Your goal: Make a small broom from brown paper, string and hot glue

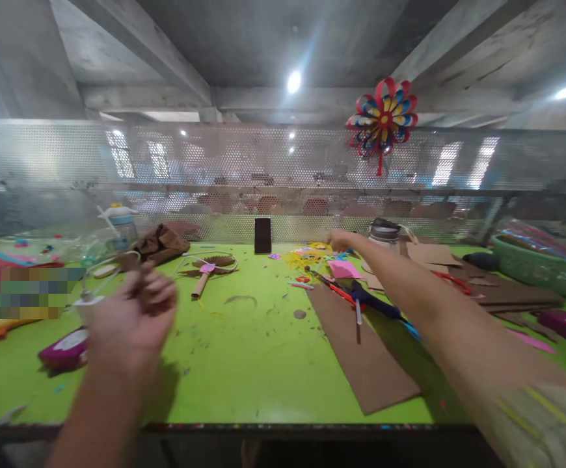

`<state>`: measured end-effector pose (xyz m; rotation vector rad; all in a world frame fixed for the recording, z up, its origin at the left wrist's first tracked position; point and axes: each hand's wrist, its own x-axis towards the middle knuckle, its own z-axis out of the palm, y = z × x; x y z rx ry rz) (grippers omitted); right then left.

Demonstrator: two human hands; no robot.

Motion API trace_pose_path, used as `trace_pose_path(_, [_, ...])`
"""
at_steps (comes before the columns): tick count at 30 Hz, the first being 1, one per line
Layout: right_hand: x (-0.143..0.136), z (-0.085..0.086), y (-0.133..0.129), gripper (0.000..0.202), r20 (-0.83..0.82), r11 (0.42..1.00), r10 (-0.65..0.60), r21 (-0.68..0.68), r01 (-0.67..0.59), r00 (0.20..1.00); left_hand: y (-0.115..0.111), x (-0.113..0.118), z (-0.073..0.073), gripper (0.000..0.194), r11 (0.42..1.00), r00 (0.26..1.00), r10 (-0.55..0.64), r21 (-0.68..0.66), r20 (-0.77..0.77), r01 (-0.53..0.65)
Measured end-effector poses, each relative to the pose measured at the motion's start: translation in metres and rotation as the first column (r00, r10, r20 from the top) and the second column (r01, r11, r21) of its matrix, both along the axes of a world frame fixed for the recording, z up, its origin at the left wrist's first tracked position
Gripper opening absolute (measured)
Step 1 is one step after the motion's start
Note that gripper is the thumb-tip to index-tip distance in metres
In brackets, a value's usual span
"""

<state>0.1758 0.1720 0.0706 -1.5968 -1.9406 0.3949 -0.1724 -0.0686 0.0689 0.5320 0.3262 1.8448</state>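
My left hand is raised over the left of the green table, palm turned up and fingers curled round something brown that is too blurred to make out. My right hand reaches far forward to a pile of yellow strands; its fingers point down and what they hold, if anything, is hidden. Pink paper, red-handled scissors and a dark blue-handled tool lie near my right forearm, over a long brown cardboard piece. A brown cardboard shape with a rolled stem lies left of centre.
A dark phone stands against the perforated screen. A bottle, brown cloth and purple box are on the left. On the right are cardboard sheets and a green basket. A paper flower hangs above.
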Motion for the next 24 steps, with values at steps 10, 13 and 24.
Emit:
trace_pose_path(10, [0.081, 0.002, -0.087, 0.022, 0.230, 0.997, -0.054, 0.073, 0.038, 0.972, 0.073, 0.184, -0.032, 0.019, 0.842, 0.815, -0.480, -0.432, -0.325, 0.324])
trace_pose_path(13, [0.095, -0.022, -0.114, 0.019, 0.254, 1.000, -0.016, 0.001, 0.016, 0.967, 0.075, 0.196, -0.042, 0.021, 0.817, 0.741, -0.550, -0.435, -0.386, 0.380])
trace_pose_path(24, [0.072, -0.081, -0.121, 0.022, 0.410, 0.995, -0.023, -0.074, 0.059, 0.912, 0.068, 0.162, -0.070, 0.022, 0.849, 0.791, -0.495, -0.393, -0.359, 0.353])
